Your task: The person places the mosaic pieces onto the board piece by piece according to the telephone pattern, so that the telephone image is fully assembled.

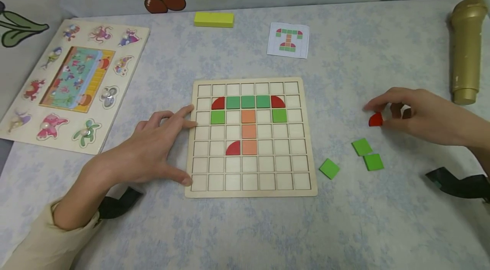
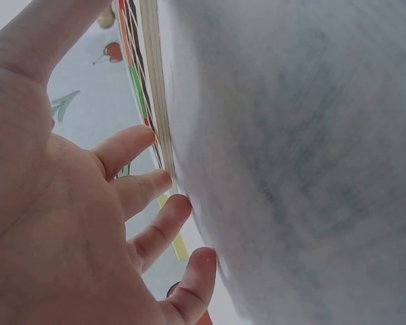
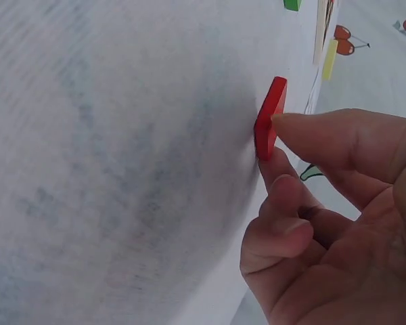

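Observation:
A square wooden grid board [image 1: 226, 172] lies in the middle of the table. Its cells hold red quarter-circle tiles, green square tiles [image 1: 248, 102] and orange square tiles [image 1: 249, 132]. My left hand [image 1: 153, 146] rests with spread fingers along the board's left edge, thumb at the lower corner. To the right of the board, my right hand [image 1: 425, 115] pinches a red quarter-circle tile [image 3: 271, 118] between thumb and index finger, tilted up at the table surface. Below that hand lie loose green square tiles [image 1: 361, 147], one of them nearer the board.
A pattern card [image 1: 288, 40] lies behind the board, with a yellow block [image 1: 213, 20] to its left. On the far left sits a wooden knob puzzle [image 1: 126, 87] with sea animals. A gold cylindrical object [image 1: 465, 53] stands at the right edge.

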### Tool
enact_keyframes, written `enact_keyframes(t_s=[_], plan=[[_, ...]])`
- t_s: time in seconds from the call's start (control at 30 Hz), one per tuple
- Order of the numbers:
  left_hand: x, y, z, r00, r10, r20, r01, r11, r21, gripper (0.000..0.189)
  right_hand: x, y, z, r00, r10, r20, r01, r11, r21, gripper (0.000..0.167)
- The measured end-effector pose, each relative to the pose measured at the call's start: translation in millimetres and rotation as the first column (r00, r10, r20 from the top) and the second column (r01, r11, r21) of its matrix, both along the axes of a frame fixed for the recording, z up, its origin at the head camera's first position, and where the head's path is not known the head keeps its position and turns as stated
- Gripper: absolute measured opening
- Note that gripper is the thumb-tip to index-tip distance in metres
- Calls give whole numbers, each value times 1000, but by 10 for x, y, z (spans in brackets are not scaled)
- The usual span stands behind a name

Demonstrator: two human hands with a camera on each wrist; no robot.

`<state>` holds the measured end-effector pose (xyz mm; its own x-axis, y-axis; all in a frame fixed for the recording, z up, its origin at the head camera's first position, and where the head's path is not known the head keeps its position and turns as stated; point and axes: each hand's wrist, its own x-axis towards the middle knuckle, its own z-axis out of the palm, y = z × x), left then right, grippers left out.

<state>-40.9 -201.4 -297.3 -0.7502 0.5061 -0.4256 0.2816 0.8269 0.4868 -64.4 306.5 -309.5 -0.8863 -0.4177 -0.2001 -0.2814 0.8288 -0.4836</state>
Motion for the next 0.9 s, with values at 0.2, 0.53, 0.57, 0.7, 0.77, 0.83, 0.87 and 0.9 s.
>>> enact_keyframes(t_s=[0.2, 0.53, 0.57, 0.7, 0.77, 0.83, 0.87, 0.9], plan=[[4, 0, 0, 1000, -2, -2, 2, 1000, 6, 136, 29, 24, -39, 999, -34, 30, 33, 999, 42, 45], [5, -1, 4, 1000, -5, -3, 5, 1000, 5, 134, 94, -15, -53, 998, -52, 46, 50, 997, 52, 45], [4, -2, 5, 1000, -5, -4, 5, 1000, 3, 134, 101, -14, -53, 997, -51, 51, 48, 997, 53, 45], [2, -5, 9, 1000, -15, -15, 14, 1000, -6, 133, 126, -15, -60, 998, -47, 39, 44, 998, 53, 44], [0, -9, 9, 1000, -18, -20, 18, 1000, -6, 133, 132, -23, -69, 999, -42, 13, 41, 997, 58, 42], [1, -10, 6, 1000, -19, -21, 19, 1000, -4, 133, 137, -31, -76, 999, -35, -16, 36, 998, 60, 39], [0, -10, 5, 1000, -19, -21, 19, 1000, -3, 132, 141, -34, -78, 999, -31, -31, 33, 997, 63, 38], [1, -10, 4, 1000, -20, -22, 20, 1000, -3, 133, 144, -37, -78, 999, -29, -42, 32, 997, 64, 37]])
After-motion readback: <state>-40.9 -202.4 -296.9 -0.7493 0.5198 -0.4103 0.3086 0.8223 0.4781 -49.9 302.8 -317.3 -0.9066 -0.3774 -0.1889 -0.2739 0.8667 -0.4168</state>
